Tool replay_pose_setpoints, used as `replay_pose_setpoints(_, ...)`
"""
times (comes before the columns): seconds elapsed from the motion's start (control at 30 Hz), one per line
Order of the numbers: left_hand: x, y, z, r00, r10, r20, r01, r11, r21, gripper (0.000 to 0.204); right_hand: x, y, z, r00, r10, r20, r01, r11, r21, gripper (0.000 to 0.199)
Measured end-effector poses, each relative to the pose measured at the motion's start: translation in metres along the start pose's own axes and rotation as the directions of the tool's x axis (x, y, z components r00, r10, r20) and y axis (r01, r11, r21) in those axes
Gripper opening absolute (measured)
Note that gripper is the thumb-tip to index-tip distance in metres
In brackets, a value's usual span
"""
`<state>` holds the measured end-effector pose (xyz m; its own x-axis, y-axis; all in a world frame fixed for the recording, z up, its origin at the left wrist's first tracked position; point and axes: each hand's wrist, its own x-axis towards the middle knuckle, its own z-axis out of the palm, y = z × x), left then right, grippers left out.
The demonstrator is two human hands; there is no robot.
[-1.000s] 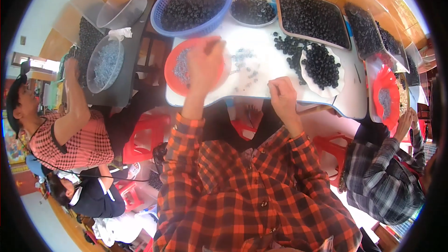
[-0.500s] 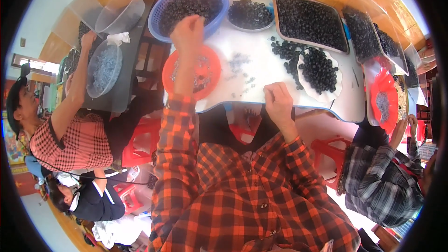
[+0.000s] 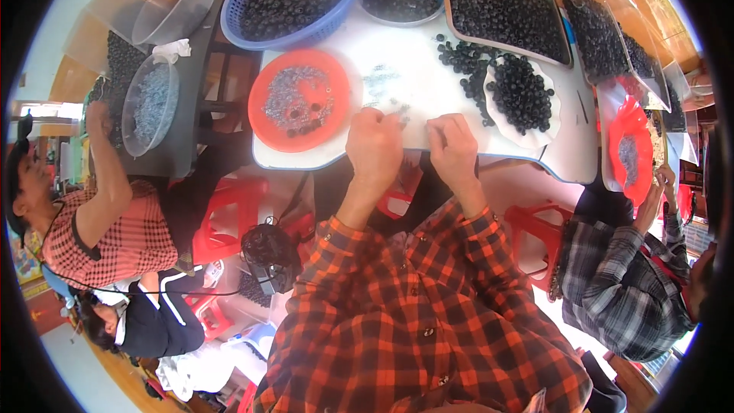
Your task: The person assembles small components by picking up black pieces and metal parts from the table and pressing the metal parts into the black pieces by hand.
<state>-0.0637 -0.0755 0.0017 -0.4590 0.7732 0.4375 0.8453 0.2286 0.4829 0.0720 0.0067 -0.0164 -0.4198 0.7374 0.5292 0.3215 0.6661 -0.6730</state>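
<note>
Head view: fingers (image 3: 397, 112) perhaps hiding berries.

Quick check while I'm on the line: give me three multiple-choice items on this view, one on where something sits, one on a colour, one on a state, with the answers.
1. Where does the blue basket of dark berries sit?
A. at the table's far left
B. on the floor
C. on a stool

2. What colour is the round plate just left of the left hand?
A. white
B. red-orange
C. green

3. How do the left hand and the right hand stand?
A. raised high over the baskets
B. both low at the near edge of the white table, close together
C. out of view

Answers:
1 A, it stands at the far left, past the plate.
2 B, its rim is red-orange.
3 B, both fists rest side by side there.
</note>
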Motion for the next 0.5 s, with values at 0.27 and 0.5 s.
replay_pose_setpoints(0.27,0.0056,0.0074,0.0091,0.995,0.091,0.036,-0.093,0.995,0.048,0.022,-0.0022,-0.0034,-0.0007,1.0,0.026,-0.007,-0.026,0.999,0.022,0.009)
replay_pose_setpoints(0.5,0.0017,0.0006,0.0089,0.998,0.048,-0.026,-0.048,0.999,0.007,0.025,0.0005,0.0011,0.0008,1.0,-0.006,-0.016,0.006,0.999,0.034,0.009)
